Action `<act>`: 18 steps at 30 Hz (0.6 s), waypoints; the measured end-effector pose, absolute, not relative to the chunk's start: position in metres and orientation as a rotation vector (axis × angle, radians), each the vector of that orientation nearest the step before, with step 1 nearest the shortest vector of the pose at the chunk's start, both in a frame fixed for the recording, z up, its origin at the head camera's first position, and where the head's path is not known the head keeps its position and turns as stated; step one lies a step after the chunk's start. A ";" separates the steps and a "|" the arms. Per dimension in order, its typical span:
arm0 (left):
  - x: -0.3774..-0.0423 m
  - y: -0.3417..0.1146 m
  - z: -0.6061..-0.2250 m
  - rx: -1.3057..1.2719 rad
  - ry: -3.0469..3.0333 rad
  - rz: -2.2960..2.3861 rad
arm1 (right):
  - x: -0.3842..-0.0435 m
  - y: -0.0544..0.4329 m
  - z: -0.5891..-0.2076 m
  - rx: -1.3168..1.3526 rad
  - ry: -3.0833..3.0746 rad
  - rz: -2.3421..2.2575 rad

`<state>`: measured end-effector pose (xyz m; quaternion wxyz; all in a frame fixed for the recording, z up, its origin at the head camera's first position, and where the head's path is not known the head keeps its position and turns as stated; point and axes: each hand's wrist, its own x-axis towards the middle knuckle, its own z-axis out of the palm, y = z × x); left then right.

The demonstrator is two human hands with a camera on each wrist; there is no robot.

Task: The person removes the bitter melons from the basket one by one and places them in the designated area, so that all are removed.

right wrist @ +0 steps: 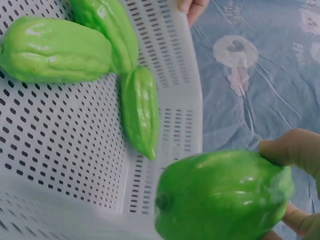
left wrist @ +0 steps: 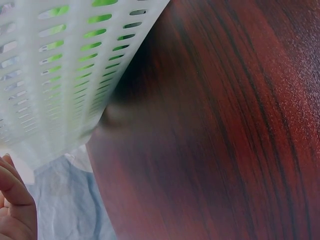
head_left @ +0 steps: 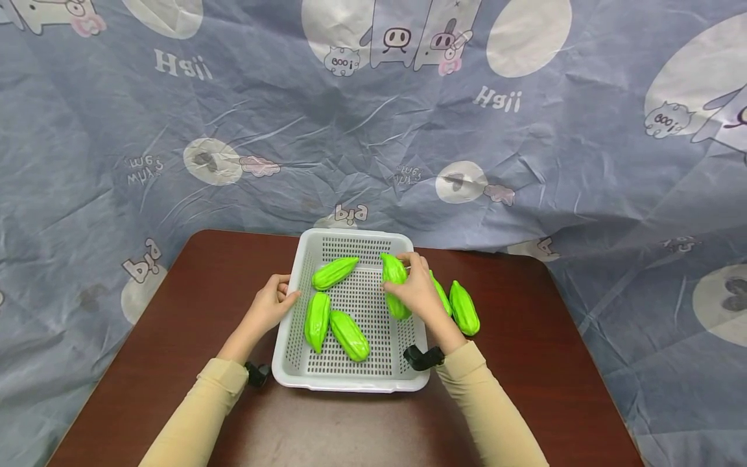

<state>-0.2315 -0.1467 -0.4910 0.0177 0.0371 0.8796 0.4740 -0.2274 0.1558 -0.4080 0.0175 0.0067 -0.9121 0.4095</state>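
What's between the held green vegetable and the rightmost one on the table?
Head view: the right hand, the basket's right rim partly hidden beneath it, then another green vegetable, also partly covered.

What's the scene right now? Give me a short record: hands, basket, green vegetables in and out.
Left hand: grips the left rim of the basket
Right hand: holds one green vegetable over the basket's right side
Basket: pale, perforated, on the brown table
Inside: three green vegetables, mostly in the left half
Outside: two green vegetables right of the basket, one partly hidden by the right hand
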 end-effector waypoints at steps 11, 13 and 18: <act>-0.231 -0.146 -0.491 0.108 2.732 1.464 | -0.228 0.194 -0.394 -0.021 -2.671 1.347; -0.231 -0.146 -0.490 0.110 2.730 1.465 | -0.228 0.204 -0.393 -0.034 -2.640 1.354; -0.230 -0.146 -0.489 0.112 2.722 1.466 | -0.227 0.228 -0.392 -0.073 -2.589 1.353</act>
